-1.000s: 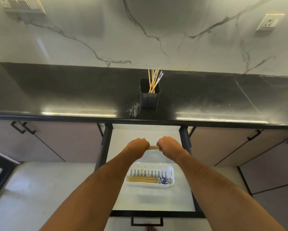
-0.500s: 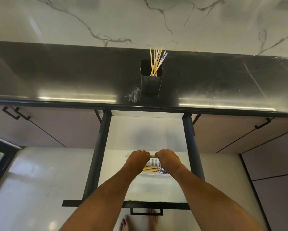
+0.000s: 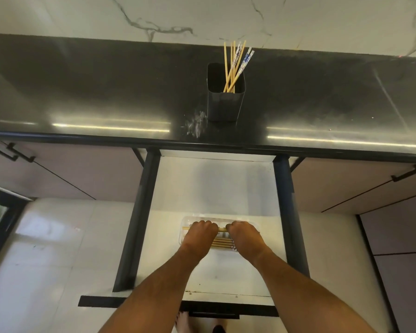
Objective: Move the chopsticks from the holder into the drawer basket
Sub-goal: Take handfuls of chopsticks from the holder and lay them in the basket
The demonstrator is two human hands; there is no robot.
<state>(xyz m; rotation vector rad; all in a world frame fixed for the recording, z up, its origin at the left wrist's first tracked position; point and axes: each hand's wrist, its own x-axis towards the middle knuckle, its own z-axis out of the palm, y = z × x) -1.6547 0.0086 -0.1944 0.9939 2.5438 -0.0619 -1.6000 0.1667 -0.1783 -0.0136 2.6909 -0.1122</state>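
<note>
A dark square holder (image 3: pixel 225 102) stands on the black countertop with several chopsticks (image 3: pixel 235 66) leaning in it, some wooden, some blue-patterned. Below, the drawer (image 3: pixel 214 188) is pulled out. A white plastic basket (image 3: pixel 186 221) lies in it with several chopsticks (image 3: pixel 222 243) lying flat across it. My left hand (image 3: pixel 199 234) and my right hand (image 3: pixel 244 235) are both closed on a wooden chopstick pair (image 3: pixel 222 229), held level just over the basket. The hands hide most of the basket.
The black countertop (image 3: pixel 106 92) runs the full width under a marble wall. Closed cabinet doors with black handles (image 3: pixel 405 174) flank the drawer. The drawer's dark front panel (image 3: pixel 154 302) is near my feet, over a pale tiled floor.
Both hands have brought the held chopsticks down and toward me, from mid-drawer to right over the basket. The camera has tilted down and moved closer.
</note>
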